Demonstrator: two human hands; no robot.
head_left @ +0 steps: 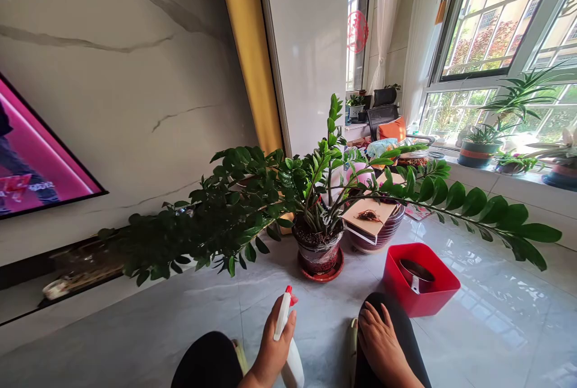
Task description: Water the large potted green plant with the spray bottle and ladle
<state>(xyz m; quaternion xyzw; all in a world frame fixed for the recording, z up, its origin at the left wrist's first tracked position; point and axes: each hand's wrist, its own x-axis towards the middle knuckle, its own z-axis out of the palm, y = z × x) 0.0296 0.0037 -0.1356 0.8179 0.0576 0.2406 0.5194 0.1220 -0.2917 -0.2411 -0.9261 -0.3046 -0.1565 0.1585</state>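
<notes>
"What's the left hand doing?"

"Its fingers wrap tightly round the slim neck of a white plastic spray bottle with a red nozzle."

"And the right hand?"

"Open, fingers slightly spread, holding nothing, resting on a black trouser knee."

"Where's the plant?"

"Ahead, on the glossy tile floor: a smooth-leaved ZZ plant arching from a dark glazed pot on a red saucer, beside a square red plastic tub."

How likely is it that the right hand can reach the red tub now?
Probably yes: the right hand rests empty on the knee, close to the red square tub, with only floor tile between them.
</notes>
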